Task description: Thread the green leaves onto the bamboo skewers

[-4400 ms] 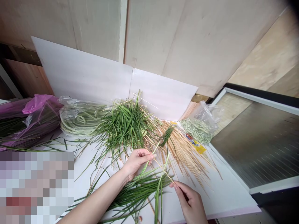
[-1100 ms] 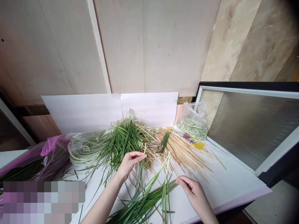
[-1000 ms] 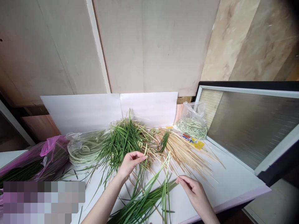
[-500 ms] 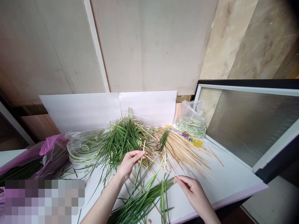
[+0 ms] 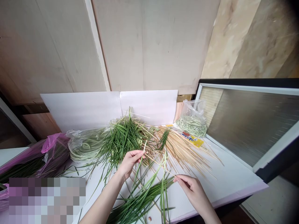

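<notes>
The right hand (image 5: 190, 186) pinches the near end of a thin stick (image 5: 170, 173); the left hand (image 5: 131, 161) pinches a green stalk (image 5: 145, 145) at the stick's far end. Long leaves (image 5: 163, 199) hang from the stick's middle. Loose greens (image 5: 140, 203) lie below it, a leafy heap (image 5: 126, 137) beyond, more sticks (image 5: 187, 152) beyond and rightward.

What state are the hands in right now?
Left hand: closed, pinching a green stalk.
Right hand: closed, pinching a thin stick.

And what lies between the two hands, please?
In the head view, a thin stick, crossed by green stems, runs from the right hand towards the left hand.
</notes>
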Motion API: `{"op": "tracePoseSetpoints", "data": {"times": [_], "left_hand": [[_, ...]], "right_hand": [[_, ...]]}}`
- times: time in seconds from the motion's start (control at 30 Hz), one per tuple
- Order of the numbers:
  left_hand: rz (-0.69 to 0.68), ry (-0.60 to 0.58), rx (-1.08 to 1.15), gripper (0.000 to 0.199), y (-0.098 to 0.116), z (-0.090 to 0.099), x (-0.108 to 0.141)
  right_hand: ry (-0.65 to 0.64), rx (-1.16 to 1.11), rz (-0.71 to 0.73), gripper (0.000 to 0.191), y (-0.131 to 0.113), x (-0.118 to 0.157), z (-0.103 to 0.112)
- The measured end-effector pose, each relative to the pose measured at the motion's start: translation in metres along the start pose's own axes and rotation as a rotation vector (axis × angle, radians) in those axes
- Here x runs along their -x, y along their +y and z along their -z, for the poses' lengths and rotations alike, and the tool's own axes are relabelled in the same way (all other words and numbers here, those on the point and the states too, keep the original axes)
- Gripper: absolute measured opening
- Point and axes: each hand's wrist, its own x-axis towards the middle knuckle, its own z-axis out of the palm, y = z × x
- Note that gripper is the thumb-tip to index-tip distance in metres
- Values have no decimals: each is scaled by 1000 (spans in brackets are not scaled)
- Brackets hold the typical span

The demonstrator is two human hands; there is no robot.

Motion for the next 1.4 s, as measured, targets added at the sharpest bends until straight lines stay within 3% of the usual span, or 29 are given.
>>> {"op": "tracePoseSetpoints", "data": {"times": [0.23, 0.5, 0.73, 0.97, 1.4], "left_hand": [[17, -12, -18, 32, 2, 0, 1], [28, -11, -11, 30, -3, 1, 0], [36, -44, -21, 32, -1, -1, 2], [-87, 124, 13, 33, 0, -7, 1], [-62, 177, 100, 31, -8, -17, -1]], "right_hand": [[-50, 12, -4, 38, 7, -2, 3], [16, -2, -2, 37, 3, -1, -3], [-3, 7, 21, 38, 4, -1, -2], [-54, 20, 34, 40, 9, -3, -3], [-61, 27, 39, 36, 13, -4, -2]]}}
